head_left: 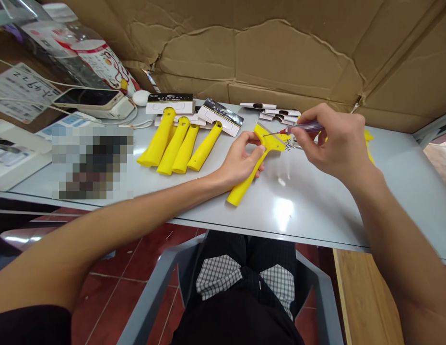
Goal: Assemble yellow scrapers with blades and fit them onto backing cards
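Observation:
My left hand [240,160] is closed around the neck of a yellow scraper [241,188], whose wide head points away from me and whose handle slants toward the table's front edge. In my right hand [336,136] is a screwdriver [309,127] with a translucent reddish handle. Its thin shaft reaches left, and the tip meets the scraper head at a small screw or hole near the left side. Another dark screw spot shows farther right on the head. Small metal screws [288,144] lie in a pile just beside the head, partly behind my right hand.
Several yellow scraper handles [205,146] with printed cards [223,115] lie left on the grey table [316,211]. White slotted pieces [258,106] lie at the back, before a cardboard wall [280,57]. A phone [89,97], bottles [97,52] and cables crowd the left.

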